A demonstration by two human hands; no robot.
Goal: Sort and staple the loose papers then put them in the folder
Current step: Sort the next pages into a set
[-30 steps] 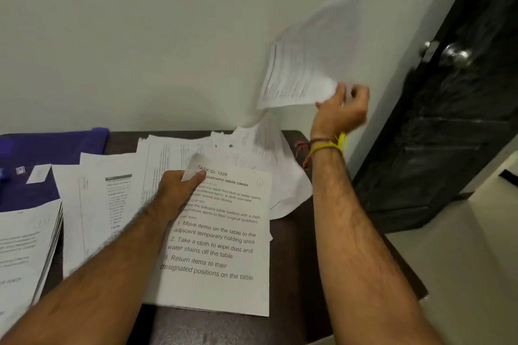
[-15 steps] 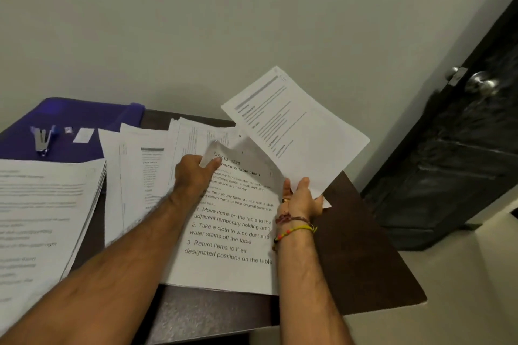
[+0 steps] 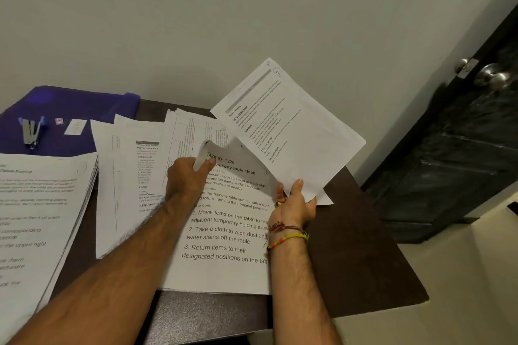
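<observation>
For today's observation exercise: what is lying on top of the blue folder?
On the blue folder lie a stapler, a small white slip and a tiny sticker-like piece. Paper stacks cover its near edge, so anything there is hidden.

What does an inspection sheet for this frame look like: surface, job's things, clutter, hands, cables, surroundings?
Surface: dark table, mostly under paper.
Job's things: loose papers spread out; thick stack at left; stapler on the purple folder.
Clutter: small label on the folder.
Hands: left hand pinches the corner of the Task ID 1228 sheet; right hand holds a lifted sheet.
Cables: nothing seen.
Surroundings: plain wall, dark door with knob.
</observation>
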